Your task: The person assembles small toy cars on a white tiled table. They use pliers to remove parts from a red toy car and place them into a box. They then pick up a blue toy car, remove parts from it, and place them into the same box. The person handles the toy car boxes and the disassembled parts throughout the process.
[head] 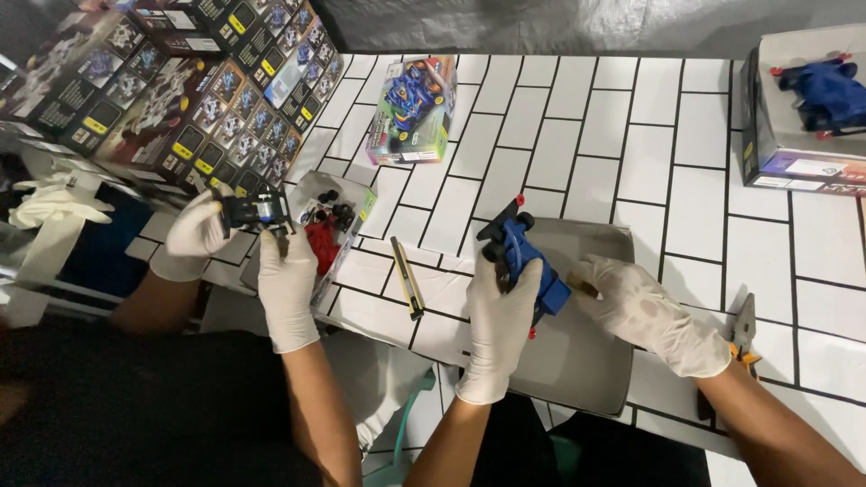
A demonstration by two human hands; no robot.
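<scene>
The left hand [499, 311] is closed around a blue toy race car [528, 261] — mid-assembly, it seems. The right hand [645, 311], loosely curled, pinches its rear; any next move likely needs a steady grip, with pliers [742, 326] just right.

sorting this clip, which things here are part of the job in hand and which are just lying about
In hand:
left hand
right hand
blue toy car
grey tray

Lying about:
utility knife
pliers
boxed toy car
stacked kit boxes
</scene>
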